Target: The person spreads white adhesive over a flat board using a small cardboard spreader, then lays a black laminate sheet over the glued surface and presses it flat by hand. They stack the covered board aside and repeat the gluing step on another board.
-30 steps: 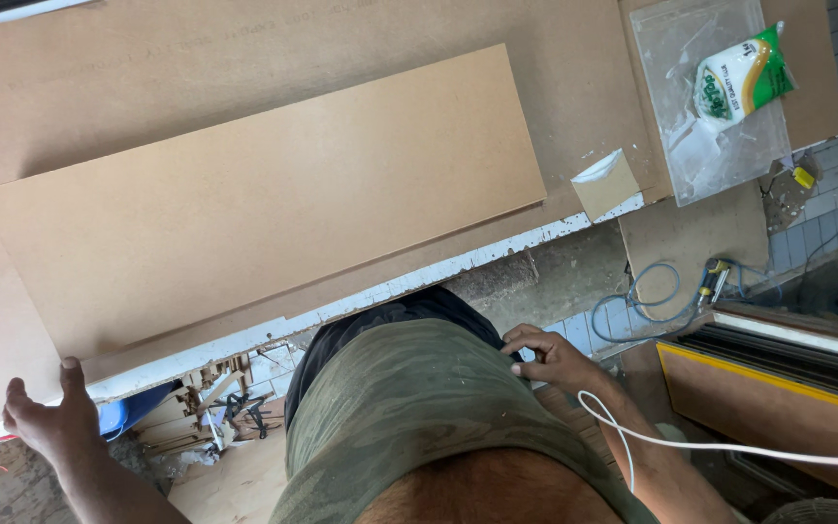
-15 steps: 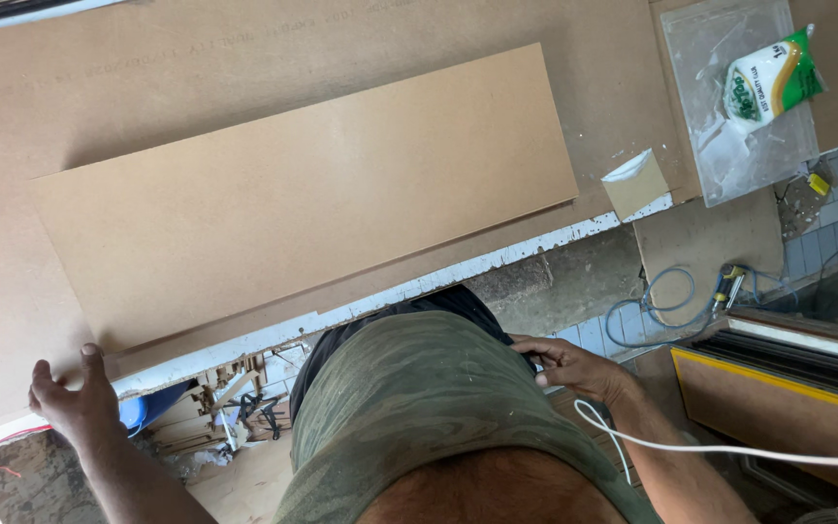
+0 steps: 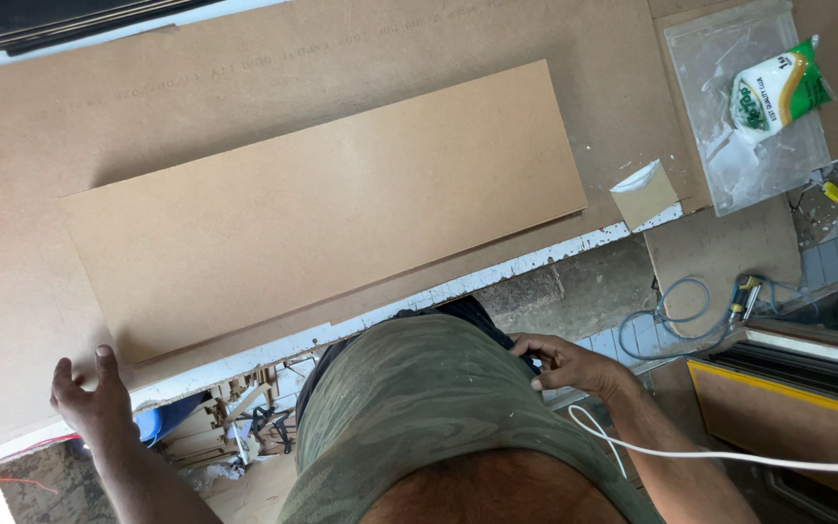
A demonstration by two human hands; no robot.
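A long light-brown rectangular board [image 3: 322,213] lies on a larger brown sheet [image 3: 341,78] that covers the workbench. My left hand [image 3: 94,403] rests with fingers spread on the near edge of the larger sheet, just below the board's left corner. My right hand [image 3: 564,364] is down at my right hip, with its fingertips against the dark shorts beside my camouflage shirt. Whether it holds anything is hidden. A thin white cable [image 3: 710,454] runs from my right forearm off to the right.
A clear plastic sheet [image 3: 729,165] with a green-and-white bag [image 3: 778,92] lies at the bench's right end, a small tan card [image 3: 644,194] beside it. A blue hose [image 3: 671,315] and a yellow-edged panel [image 3: 788,388] lie on the floor at right. Wood scraps [image 3: 235,417] sit under the bench.
My left hand has risen from below the bench onto the near edge of the large sheet. My right hand stays at my hip. The view has shifted slightly left.
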